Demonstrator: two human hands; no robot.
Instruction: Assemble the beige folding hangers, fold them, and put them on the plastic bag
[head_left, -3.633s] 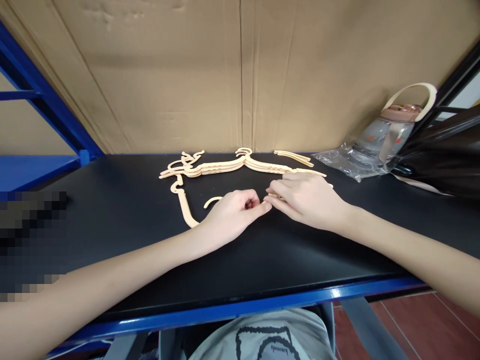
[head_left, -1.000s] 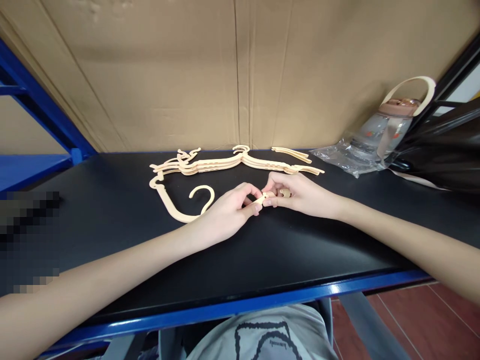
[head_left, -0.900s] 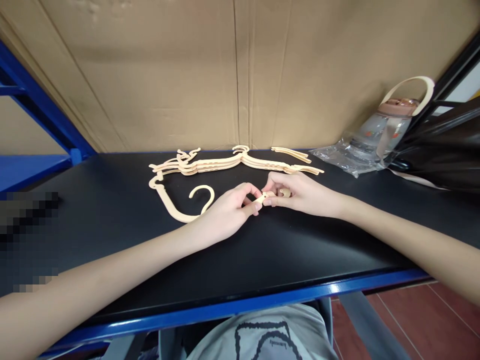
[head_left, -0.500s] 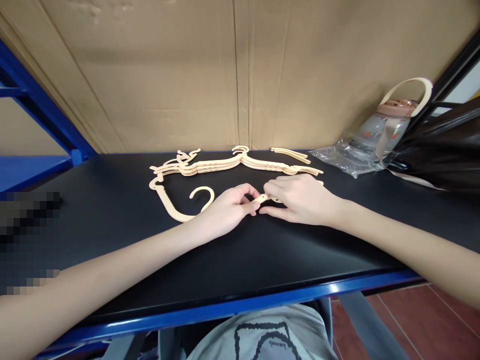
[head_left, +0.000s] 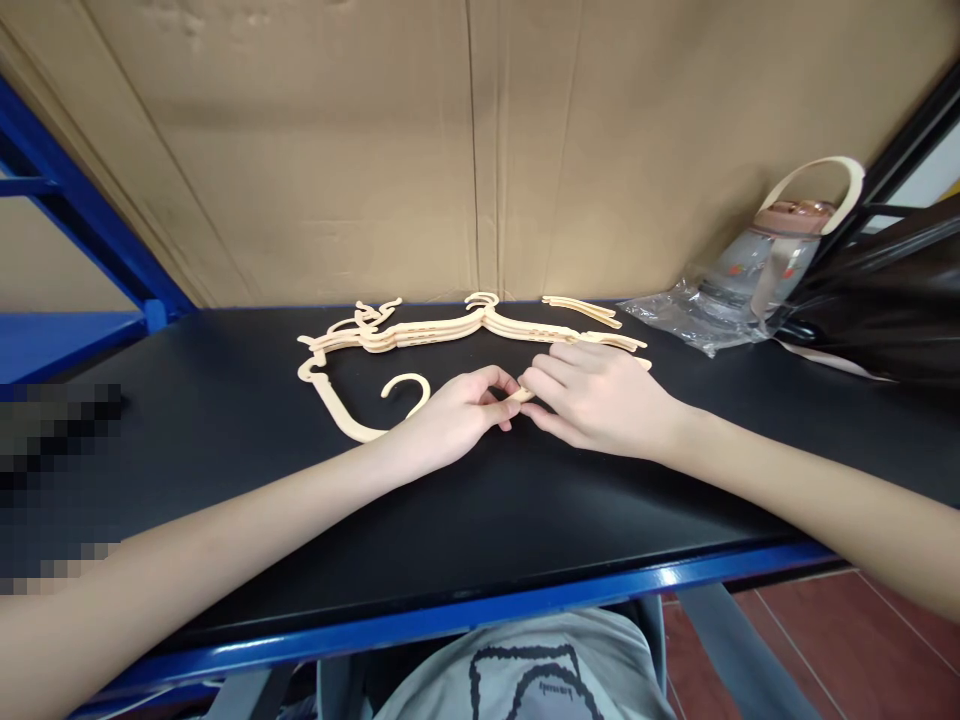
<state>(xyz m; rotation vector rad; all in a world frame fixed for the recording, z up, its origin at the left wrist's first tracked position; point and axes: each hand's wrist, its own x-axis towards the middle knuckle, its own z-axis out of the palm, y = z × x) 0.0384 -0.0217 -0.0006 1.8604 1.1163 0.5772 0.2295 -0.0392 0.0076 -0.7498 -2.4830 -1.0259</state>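
Left hand [head_left: 456, 408] pinched, thumb against fingers, on a slim cream piece [head_left: 520, 397] on the near side of the hanger stack [head_left: 450, 326]; likely to brace it against the other hand. Right hand [head_left: 600, 400] curled over the same piece, fingers closed on it, the far end hidden. Curved arm [head_left: 335, 405] and open hook [head_left: 409, 378] in front of the hanger stack's left part, partly beneath the left wrist; cannot tell whether joined to the held piece. Smooth, plastic-looking parts, slotted and nested in the hanger stack, perhaps to save room. Thin bowed strips [head_left: 581, 306] just behind its right arm. Crinkled clear bag [head_left: 667, 318] and translucent bottle [head_left: 739, 270] to its right; creased brown cardboard [head_left: 337, 150] behind it.
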